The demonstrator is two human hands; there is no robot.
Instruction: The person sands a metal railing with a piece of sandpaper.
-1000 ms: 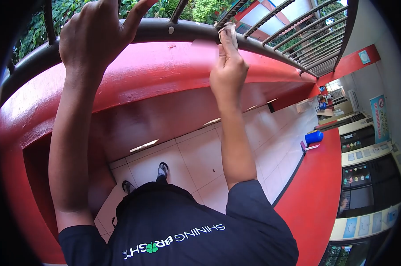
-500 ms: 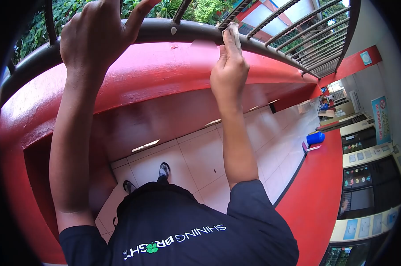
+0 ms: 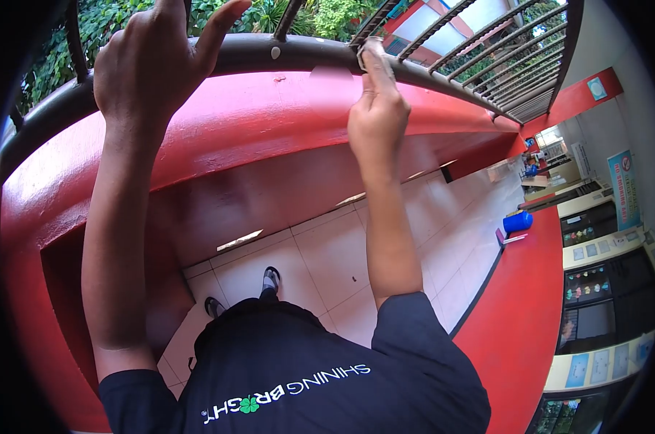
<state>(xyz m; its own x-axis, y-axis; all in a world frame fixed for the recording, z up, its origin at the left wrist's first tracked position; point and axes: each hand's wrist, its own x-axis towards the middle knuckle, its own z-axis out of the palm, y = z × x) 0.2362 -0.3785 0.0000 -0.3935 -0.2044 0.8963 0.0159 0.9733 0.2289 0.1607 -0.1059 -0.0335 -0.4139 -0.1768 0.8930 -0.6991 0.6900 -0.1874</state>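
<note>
A dark metal rail point(image 3: 298, 52) runs along the top of a red wall ledge point(image 3: 255, 123), with slanted bars rising from it. My left hand point(image 3: 150, 65) rests on the rail at the upper left, fingers curled over it and thumb raised. My right hand point(image 3: 377, 108) presses a small grey piece of sandpaper or cloth point(image 3: 371, 49) flat against the rail with its fingertips. The far part of the grey piece is hidden under my fingers.
Pale floor tiles point(image 3: 327, 253) lie below, with my shoes by the wall base. Green plants point(image 3: 117, 22) show beyond the bars. A blue container point(image 3: 517, 221) sits on a red surface at the right, near display cabinets point(image 3: 595, 282).
My right hand has slid the grey piece slightly along the rail, back and up. My left hand stays on the rail.
</note>
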